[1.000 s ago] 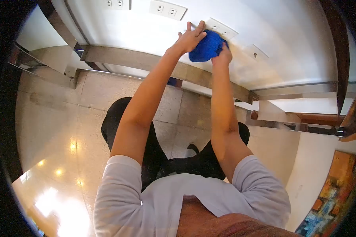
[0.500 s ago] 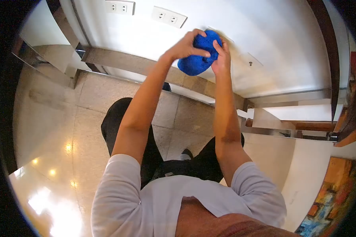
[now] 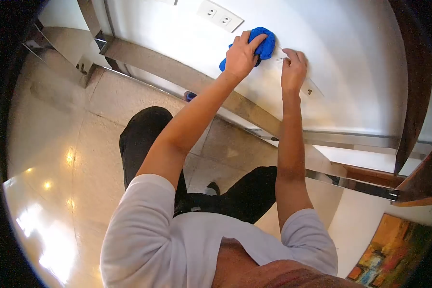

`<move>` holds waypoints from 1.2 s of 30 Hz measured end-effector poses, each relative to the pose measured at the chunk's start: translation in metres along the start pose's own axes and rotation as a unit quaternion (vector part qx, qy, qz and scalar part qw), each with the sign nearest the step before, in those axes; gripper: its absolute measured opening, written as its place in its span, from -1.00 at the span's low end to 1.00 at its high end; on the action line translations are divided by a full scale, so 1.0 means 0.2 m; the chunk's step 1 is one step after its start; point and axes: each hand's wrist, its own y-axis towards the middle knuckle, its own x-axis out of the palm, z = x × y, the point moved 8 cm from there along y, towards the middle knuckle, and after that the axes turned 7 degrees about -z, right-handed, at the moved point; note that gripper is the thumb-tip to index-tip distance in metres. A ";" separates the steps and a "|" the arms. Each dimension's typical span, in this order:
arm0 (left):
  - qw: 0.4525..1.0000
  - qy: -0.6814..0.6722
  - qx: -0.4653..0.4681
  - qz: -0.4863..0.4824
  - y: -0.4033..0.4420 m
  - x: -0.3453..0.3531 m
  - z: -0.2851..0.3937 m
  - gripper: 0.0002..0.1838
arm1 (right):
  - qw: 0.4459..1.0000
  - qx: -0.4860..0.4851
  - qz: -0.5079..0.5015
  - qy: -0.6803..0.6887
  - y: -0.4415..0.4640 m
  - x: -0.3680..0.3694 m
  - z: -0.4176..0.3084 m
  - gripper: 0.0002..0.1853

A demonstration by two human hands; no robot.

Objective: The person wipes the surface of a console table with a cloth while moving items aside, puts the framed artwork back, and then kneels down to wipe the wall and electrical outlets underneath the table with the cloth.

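A crumpled blue cloth [image 3: 266, 44] is bunched under my left hand [image 3: 241, 55], whose fingers are closed around it against the white wall. My right hand [image 3: 294, 71] is just to the right of the cloth, apart from it. Its fingers are curled, with thumb and index finger drawn towards each other at the wall. Whatever small white thing lies between their tips is too indistinct to name. Below and right of that hand is a white wall plate [image 3: 314, 88] with one dark fitting. Up and left of the cloth is a double-socket plate [image 3: 220, 15].
Along the wall's foot runs a shiny metal-framed ledge [image 3: 177, 67], passing beneath my forearms. My bent knees [image 3: 146, 129] are over the tiled floor [image 3: 96, 115], which reflects bright lights at left. A colourful painting [image 3: 393, 247] is at lower right.
Both hands held the blue cloth before. My right hand has let go and moved right to the wall, while the left has bunched the cloth and pressed it to the wall. The view has shifted.
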 end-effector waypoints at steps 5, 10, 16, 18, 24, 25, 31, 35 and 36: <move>0.998 -0.040 -0.052 0.008 -0.06 0.03 -0.06 -0.33 | 1.000 0.009 -0.009 -0.008 0.03 0.00 0.01 -0.69; 0.975 -0.033 -0.181 -0.121 -0.30 0.30 -0.58 -0.52 | 0.999 0.025 -0.043 0.009 0.03 0.01 0.02 -0.68; 0.748 -0.563 -0.349 -0.049 -0.47 0.22 -0.76 -0.56 | 0.996 0.036 -0.077 0.022 0.05 0.03 0.06 -0.63; 0.628 -0.714 -0.301 -0.070 -0.40 0.16 -0.65 -0.56 | 0.997 0.033 -0.064 0.014 0.04 0.02 0.04 -0.61; 0.499 -0.801 -0.295 -0.149 -0.44 -0.01 -0.54 -0.59 | 0.995 0.037 -0.081 0.040 0.05 0.04 0.08 -0.62; 0.512 -0.797 -0.290 -0.138 -0.44 -0.04 -0.55 -0.59 | 0.994 0.037 -0.090 0.039 0.06 0.05 0.09 -0.62; 0.472 -0.814 -0.268 -0.209 -0.44 -0.10 -0.54 -0.60 | 0.995 0.033 -0.091 0.034 0.05 0.06 0.11 -0.66; 0.501 -0.789 -0.301 -0.192 -0.51 -0.19 -0.55 -0.54 | 0.978 0.087 -0.189 0.031 0.06 0.06 0.11 -0.65; 0.515 -0.777 -0.309 -0.188 -0.53 -0.21 -0.54 -0.52 | 0.969 0.089 -0.203 0.114 0.03 0.10 0.10 -0.58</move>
